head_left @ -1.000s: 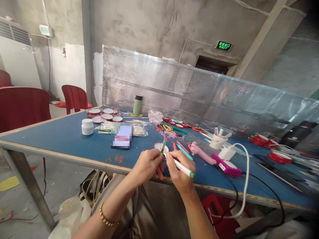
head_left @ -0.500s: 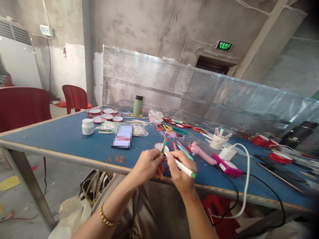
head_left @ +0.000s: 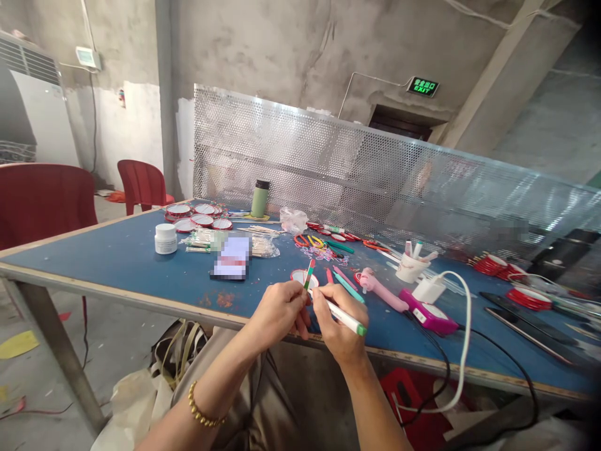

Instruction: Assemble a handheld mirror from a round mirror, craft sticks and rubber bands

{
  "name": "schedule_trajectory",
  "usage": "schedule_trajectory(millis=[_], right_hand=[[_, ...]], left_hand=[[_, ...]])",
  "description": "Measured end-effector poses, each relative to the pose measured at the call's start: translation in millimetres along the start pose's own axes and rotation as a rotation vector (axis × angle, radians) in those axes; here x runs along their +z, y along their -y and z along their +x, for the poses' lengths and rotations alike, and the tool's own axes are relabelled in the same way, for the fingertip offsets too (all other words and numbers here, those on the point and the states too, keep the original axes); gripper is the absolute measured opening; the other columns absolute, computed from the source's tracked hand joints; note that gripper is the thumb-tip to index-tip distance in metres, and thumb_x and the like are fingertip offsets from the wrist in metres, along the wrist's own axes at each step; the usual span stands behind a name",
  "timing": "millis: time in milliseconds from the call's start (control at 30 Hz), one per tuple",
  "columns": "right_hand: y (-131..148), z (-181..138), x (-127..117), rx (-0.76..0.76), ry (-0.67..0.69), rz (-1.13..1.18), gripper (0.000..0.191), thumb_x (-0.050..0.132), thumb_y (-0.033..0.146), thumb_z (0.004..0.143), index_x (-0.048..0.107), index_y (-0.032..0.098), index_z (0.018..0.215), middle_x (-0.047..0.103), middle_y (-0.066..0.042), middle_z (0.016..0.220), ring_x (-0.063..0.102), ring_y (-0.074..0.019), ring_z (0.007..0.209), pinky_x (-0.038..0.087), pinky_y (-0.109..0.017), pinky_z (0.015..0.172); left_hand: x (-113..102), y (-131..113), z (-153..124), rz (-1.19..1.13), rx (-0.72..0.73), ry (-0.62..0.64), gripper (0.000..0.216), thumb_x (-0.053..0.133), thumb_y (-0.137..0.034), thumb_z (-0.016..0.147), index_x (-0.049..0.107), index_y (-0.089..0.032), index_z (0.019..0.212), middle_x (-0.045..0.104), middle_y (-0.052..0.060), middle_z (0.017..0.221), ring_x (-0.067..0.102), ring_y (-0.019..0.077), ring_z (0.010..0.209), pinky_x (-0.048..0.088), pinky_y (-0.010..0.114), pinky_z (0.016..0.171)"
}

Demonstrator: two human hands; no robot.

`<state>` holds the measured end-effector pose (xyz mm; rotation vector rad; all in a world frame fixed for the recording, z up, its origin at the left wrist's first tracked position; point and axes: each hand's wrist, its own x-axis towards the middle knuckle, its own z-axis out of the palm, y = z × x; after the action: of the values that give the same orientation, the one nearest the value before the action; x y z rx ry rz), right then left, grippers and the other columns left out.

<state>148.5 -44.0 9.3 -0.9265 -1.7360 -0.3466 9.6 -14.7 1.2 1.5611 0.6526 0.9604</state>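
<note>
My left hand (head_left: 277,310) pinches a small stick painted green and red (head_left: 308,274), holding it upright over the table's near edge. My right hand (head_left: 339,326) grips a white marker with a green cap end (head_left: 345,318); its tip rests against the lower part of the stick. Both hands sit close together, fingers closed. Just behind them on the blue table (head_left: 131,263) lies a small round red-rimmed disc (head_left: 300,277) and a few loose coloured sticks (head_left: 345,282).
Pink tool (head_left: 380,291), magenta device (head_left: 428,315) with white charger and cable (head_left: 462,338), paper cup of markers (head_left: 409,266), white jar (head_left: 165,238), green flask (head_left: 259,198), red-rimmed discs (head_left: 200,216), bagged wooden sticks (head_left: 256,245). Perforated metal screen (head_left: 375,181) behind; red chairs (head_left: 44,200) at left.
The marker in my right hand shifts slightly back and forth against the stick. Otherwise both hands stay in place. At the far left something dark has come into view by the white unit.
</note>
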Motion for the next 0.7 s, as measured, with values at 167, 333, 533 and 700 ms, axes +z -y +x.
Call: schedule_trajectory(millis=[167, 333, 533, 700], right_hand=[[-0.4, -1.1, 0.0, 0.010, -0.037, 0.015, 0.014, 0.057, 0.017, 0.090, 0.060, 0.017, 0.076, 0.057, 0.003, 0.059, 0.051, -0.0095, 0.049, 0.040, -0.023, 0.051], [-0.2, -1.0, 0.3, -0.002, -0.024, 0.010, 0.016, 0.057, 0.016, 0.091, 0.061, 0.017, 0.076, 0.058, 0.002, 0.059, 0.052, -0.0096, 0.050, 0.041, -0.023, 0.052], [0.8, 0.8, 0.3, -0.007, 0.001, 0.015, 0.017, 0.055, 0.016, 0.091, 0.061, 0.017, 0.076, 0.059, 0.002, 0.060, 0.052, -0.0097, 0.050, 0.040, -0.023, 0.052], [1.6, 1.2, 0.0, -0.010, 0.005, 0.014, 0.017, 0.055, 0.016, 0.091, 0.061, 0.017, 0.075, 0.056, 0.003, 0.057, 0.050, -0.0090, 0.048, 0.039, -0.022, 0.050]], left_hand=[[0.1, -1.0, -0.1, 0.006, 0.000, 0.001, 0.025, 0.045, -0.036, 0.089, 0.048, -0.018, 0.072, 0.062, 0.000, 0.060, 0.065, 0.0132, 0.045, 0.040, 0.016, 0.039], [0.1, -1.9, 0.6, 0.000, -0.001, -0.001, 0.023, 0.045, -0.034, 0.089, 0.047, -0.018, 0.072, 0.062, 0.000, 0.060, 0.065, 0.0132, 0.045, 0.040, 0.016, 0.039], [0.5, -1.7, -0.7, -0.001, -0.002, 0.001, 0.019, 0.044, -0.029, 0.087, 0.047, -0.018, 0.072, 0.062, -0.001, 0.060, 0.065, 0.0135, 0.045, 0.040, 0.016, 0.039], [0.2, -0.7, 0.0, -0.007, 0.003, 0.002, 0.020, 0.045, -0.031, 0.087, 0.047, -0.018, 0.071, 0.061, -0.001, 0.059, 0.065, 0.0133, 0.044, 0.040, 0.016, 0.039]])
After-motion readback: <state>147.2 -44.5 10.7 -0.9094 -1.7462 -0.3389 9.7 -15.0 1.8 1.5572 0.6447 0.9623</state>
